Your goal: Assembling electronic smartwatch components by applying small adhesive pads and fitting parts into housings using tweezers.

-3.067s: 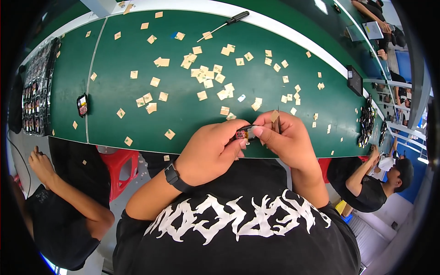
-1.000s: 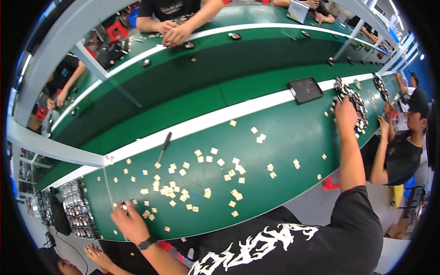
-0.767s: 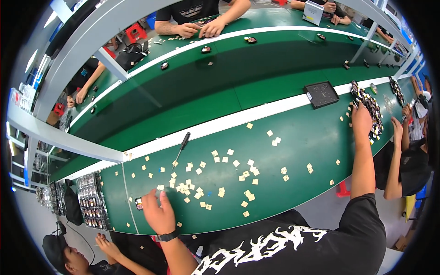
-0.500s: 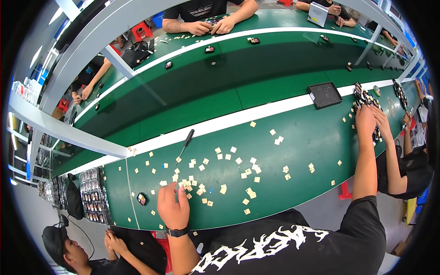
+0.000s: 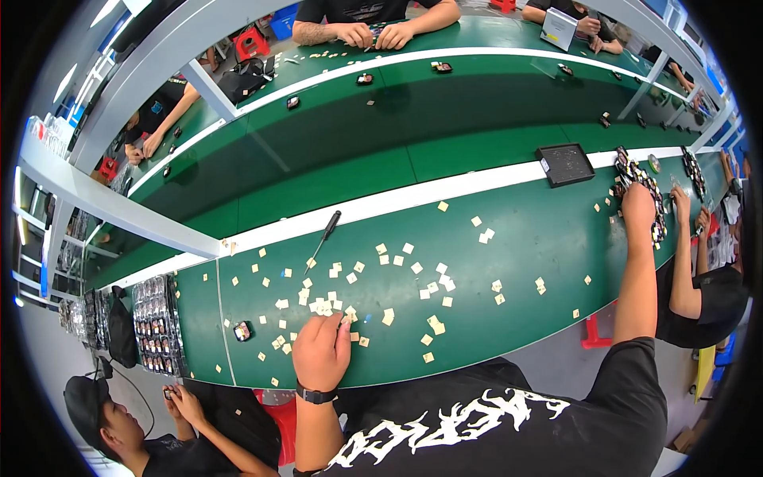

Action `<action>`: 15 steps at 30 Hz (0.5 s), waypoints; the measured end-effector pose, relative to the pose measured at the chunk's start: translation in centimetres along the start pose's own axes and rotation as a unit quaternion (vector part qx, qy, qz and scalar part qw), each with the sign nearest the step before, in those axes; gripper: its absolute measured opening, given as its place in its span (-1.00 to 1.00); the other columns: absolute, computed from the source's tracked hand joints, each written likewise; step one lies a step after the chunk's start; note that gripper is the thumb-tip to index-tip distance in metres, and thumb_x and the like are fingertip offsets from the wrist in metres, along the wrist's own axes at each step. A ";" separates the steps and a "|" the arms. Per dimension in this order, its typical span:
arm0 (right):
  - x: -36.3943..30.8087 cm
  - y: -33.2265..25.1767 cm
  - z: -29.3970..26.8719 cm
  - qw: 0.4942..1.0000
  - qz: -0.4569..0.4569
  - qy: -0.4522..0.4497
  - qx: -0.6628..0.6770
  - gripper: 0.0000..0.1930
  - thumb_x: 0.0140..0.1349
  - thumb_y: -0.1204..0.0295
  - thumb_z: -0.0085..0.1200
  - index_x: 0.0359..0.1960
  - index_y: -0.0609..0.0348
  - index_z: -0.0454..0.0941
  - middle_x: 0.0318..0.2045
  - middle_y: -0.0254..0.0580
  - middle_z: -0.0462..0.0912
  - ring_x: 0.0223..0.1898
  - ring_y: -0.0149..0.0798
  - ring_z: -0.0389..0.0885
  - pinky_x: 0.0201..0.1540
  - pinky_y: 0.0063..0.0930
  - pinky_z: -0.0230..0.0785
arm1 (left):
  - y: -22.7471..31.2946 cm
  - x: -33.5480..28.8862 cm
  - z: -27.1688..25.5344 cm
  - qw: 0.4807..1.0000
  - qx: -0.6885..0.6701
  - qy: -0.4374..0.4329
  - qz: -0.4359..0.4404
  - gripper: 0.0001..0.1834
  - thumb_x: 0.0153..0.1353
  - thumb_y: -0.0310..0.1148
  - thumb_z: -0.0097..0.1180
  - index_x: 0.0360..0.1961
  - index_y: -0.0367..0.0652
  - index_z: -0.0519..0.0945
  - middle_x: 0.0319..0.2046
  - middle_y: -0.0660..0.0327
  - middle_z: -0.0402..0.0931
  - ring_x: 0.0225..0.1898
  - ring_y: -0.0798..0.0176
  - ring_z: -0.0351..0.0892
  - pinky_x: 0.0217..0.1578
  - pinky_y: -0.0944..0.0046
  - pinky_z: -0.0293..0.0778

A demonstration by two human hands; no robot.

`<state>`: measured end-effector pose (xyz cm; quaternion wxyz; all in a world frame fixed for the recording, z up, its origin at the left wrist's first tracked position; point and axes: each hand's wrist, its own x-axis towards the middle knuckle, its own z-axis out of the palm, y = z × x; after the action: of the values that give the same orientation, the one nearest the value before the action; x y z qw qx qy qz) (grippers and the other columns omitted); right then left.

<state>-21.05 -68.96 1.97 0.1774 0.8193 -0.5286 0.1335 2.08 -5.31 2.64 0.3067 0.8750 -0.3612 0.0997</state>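
My left hand (image 5: 322, 347), with a black watch on its wrist, is over the green bench among many small cream squares (image 5: 388, 316). Its fingers are curled and the thumb and fingertips pressed together; what they pinch, if anything, is too small to name. My right arm stretches far to the right, and my right hand (image 5: 638, 208) is on a heap of small black parts with pale labels (image 5: 626, 165). The back of that hand hides its fingers. One similar small black part (image 5: 242, 331) lies left of the squares. A black-handled screwdriver (image 5: 331, 226) lies beyond them.
A black tray (image 5: 566, 164) stands near the white rail (image 5: 413, 206). Beyond it, a green conveyor belt (image 5: 334, 151) carries several black parts. Packed trays of parts (image 5: 159, 327) stand at the left. Co-workers sit around; one person's hand (image 5: 679, 203) is right of the heap.
My left hand has moved slightly right and its fingers have closed up. My right hand stays at the heap, while the co-worker's hand beside it has drawn away to the right.
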 end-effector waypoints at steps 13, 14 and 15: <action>0.5 1.1 -1.3 0.995 -0.086 -0.010 0.055 -0.81 0.15 0.36 0.12 -0.42 0.26 0.63 -0.39 0.18 0.67 -0.31 0.22 0.67 -0.21 0.06 0.51 | 0.0 -0.7 0.2 0.999 -0.024 -0.016 0.015 -0.87 0.15 -0.48 0.31 -0.26 -0.22 0.67 -0.43 0.15 0.56 -0.44 0.04 0.58 -0.43 0.13 0.49; 0.1 0.6 -1.9 0.991 -0.095 -0.018 0.093 -0.81 0.15 0.36 0.15 -0.43 0.25 0.62 -0.40 0.19 0.67 -0.31 0.21 0.67 -0.23 0.05 0.50 | 0.0 -0.7 0.2 0.999 -0.033 -0.020 0.018 -0.86 0.15 -0.48 0.31 -0.26 -0.22 0.67 -0.43 0.15 0.56 -0.45 0.04 0.58 -0.43 0.13 0.49; -0.3 -0.1 -2.4 0.991 -0.090 -0.027 0.101 -0.82 0.14 0.36 0.18 -0.40 0.25 0.62 -0.40 0.19 0.67 -0.31 0.18 0.66 -0.24 0.03 0.48 | 0.1 -0.7 0.3 0.999 -0.043 -0.024 0.021 -0.86 0.15 -0.48 0.32 -0.26 -0.22 0.67 -0.44 0.15 0.56 -0.45 0.04 0.58 -0.43 0.13 0.49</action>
<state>-21.19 -67.62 3.99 0.0912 0.8804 -0.4413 0.1478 1.49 -5.17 2.21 0.3329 0.8556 -0.3904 0.0692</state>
